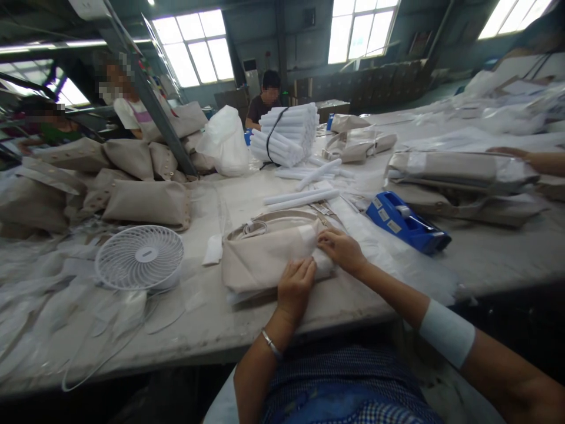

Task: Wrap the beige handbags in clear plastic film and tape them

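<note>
A beige fabric bag [260, 256] lies flat on the worktable [220, 330] in front of me, its strap curled along the top edge. My left hand [295, 285] presses on the bag's near right corner with fingers curled against the cloth. My right hand [342, 247] rests just beyond it, fingers pinched on white wrapping paper [324, 265] at the bag's right end. A silver bracelet sits on my left wrist and a white band on my right forearm.
A small white fan [140, 257] lies left of the bag. A blue tape dispenser [406, 222] stands to the right. White paper rolls [289, 134] are stacked further back, loose ones nearby. Beige bags pile up at left and right. Other people sit across the table.
</note>
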### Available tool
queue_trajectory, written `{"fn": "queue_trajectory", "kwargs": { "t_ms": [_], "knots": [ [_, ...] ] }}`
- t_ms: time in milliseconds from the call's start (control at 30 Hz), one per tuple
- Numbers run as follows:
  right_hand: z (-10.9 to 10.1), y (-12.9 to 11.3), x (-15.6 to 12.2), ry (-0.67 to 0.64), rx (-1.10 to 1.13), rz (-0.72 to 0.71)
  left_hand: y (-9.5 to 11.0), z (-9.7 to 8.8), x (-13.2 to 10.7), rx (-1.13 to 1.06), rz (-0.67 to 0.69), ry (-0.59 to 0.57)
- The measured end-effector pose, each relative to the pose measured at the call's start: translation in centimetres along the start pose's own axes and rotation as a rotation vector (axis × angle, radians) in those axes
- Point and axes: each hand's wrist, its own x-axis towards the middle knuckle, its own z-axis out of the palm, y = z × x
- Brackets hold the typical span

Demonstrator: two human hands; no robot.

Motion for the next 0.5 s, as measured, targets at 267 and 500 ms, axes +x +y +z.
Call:
{"fn": "queue_trajectory", "kwargs": {
  "t_ms": [267, 500],
  "knots": [
    [-12.8, 9.0, -3.9, 0.310, -0.267, 0.407, 0.2, -0.4, 0.2, -0.047, -0.045, -0.008],
    [-17.1, 13.8, -5.3, 0.404, 0.006, 0.803, 0.1, -0.2, 0.1, -0.086, -0.065, -0.001]
  ]
}}
